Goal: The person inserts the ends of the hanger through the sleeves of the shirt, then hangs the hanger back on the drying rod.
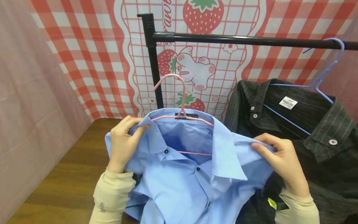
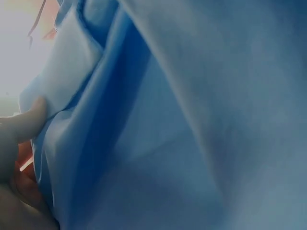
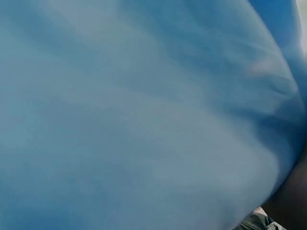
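Observation:
A light blue shirt (image 1: 179, 183) with dark buttons hangs on a pink hanger (image 1: 183, 102), whose hook rises free above the collar. My left hand (image 1: 124, 140) pinches the shirt beside the collar, thumb in front. At the opposite shoulder my right hand (image 1: 282, 158) pinches the cloth between thumb and fingers. Blue cloth (image 2: 158, 143) fills most of the left wrist view, with the left thumb (image 2: 31, 120) pressed on the collar at its left edge. In the right wrist view, the shirt (image 3: 144, 120) covers nearly everything and hides the right fingers.
A black rack (image 1: 223, 39) stands behind, its bar running off to the right. From it a dark striped shirt (image 1: 316, 174) hangs on a blue hanger (image 1: 321, 76), close by my right hand. Below is a wooden tabletop (image 1: 64, 180); a red checked cloth (image 1: 92, 46) forms the backdrop.

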